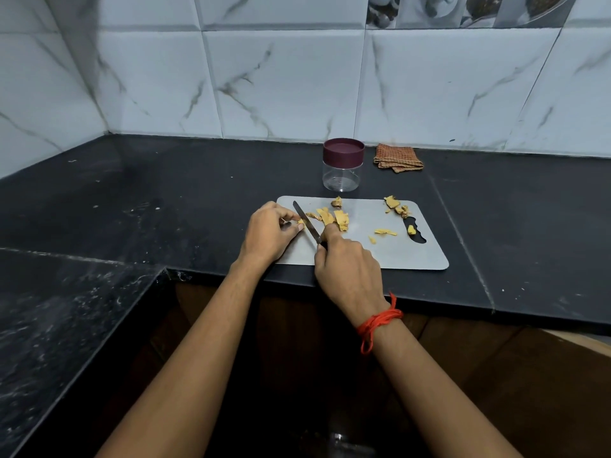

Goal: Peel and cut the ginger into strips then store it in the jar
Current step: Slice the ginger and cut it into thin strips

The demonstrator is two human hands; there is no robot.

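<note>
On the grey cutting board [396,252] lie yellow ginger slices [332,218] near its upper left and peel scraps [396,206] at its upper right. My left hand [269,233] pinches a small ginger piece [300,222] at the board's left edge. My right hand [347,269] grips the handle of a knife [307,224], whose blade slants up and left right beside that piece. The clear jar [343,165] with its maroon lid on stands behind the board.
A folded orange checked cloth [397,157] lies right of the jar by the tiled wall. The black counter [165,193] runs left into a corner and drops off just below the board's near edge.
</note>
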